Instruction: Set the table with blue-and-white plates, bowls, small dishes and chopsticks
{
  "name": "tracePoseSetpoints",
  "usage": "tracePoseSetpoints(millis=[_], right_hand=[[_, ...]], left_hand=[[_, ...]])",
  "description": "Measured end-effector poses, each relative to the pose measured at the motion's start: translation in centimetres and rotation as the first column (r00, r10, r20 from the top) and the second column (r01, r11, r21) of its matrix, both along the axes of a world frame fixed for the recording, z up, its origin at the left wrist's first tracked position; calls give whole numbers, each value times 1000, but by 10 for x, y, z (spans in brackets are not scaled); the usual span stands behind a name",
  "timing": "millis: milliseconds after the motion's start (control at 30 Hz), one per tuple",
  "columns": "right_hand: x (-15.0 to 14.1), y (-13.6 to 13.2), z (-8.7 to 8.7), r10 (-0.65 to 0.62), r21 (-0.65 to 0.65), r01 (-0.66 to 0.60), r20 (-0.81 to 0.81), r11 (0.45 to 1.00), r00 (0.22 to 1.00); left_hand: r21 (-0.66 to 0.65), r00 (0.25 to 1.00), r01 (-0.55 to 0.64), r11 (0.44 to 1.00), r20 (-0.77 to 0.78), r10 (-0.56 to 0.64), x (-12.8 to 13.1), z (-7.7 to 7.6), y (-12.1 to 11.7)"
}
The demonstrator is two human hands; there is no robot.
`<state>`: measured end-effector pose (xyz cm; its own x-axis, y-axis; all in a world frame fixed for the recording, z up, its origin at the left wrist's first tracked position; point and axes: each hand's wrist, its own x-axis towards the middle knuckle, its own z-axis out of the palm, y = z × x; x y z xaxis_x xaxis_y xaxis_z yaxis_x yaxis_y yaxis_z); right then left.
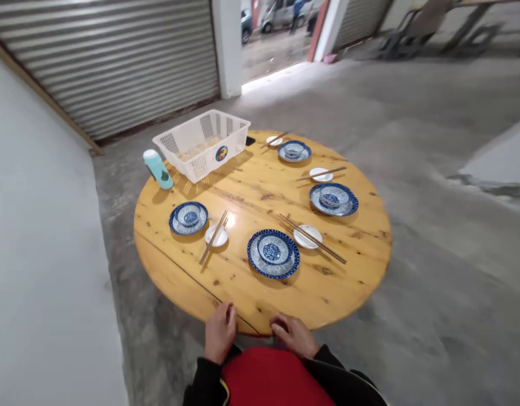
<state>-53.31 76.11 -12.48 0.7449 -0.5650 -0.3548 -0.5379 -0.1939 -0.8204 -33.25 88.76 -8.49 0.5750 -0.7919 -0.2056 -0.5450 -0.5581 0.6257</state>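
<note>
At the near edge of the round wooden table (pixel 238 287), my left hand (pixel 220 332) rests with its fingers curled in. My right hand (pixel 294 335) lies at the same edge to the right, fingers also curled; neither shows anything held. Nearest to them stands a blue-and-white plate (pixel 280 274) with a clear bowl (pixel 274 249) on it. Right of this plate, a pair of chopsticks (pixel 327 248) lies across a small white dish (pixel 309 232). Farther left sit another patterned plate (pixel 178 226) with a bowl (pixel 188 215), and chopsticks (pixel 209 245) over a white dish (pixel 220 237).
A white plastic basket (pixel 201 163) and a turquoise bottle (pixel 158 170) stand at the table's far left. A dark flat object (pixel 250 141) lies beside the basket. Two more plates (pixel 348 210) (pixel 291 160) with bowls sit on the far right side. A wall (pixel 44 237) rises at left.
</note>
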Motion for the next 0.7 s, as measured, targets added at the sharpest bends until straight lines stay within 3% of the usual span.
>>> tracePoseSetpoints(millis=[133,233,400,533,700], right_hand=[[-59,-26,-3,-118,123,114,19,986,993],[-99,-43,-7,-229,266,217,14,939,973],[-144,-66,-15,-288,376,270,-8,887,958],[-161,-81,-21,-276,387,255,-1,886,961],[-172,-89,-22,-321,321,310,-19,895,947]], left_hand=[[39,1000,12,999,5,-12,-49,4,-27],[41,1000,9,999,17,-9,-83,2,-40],[3,995,-88,996,47,87,-118,0,-52],[-75,962,-235,969,127,243,-108,5,-58],[-179,829,-371,911,378,412,-40,19,-76]])
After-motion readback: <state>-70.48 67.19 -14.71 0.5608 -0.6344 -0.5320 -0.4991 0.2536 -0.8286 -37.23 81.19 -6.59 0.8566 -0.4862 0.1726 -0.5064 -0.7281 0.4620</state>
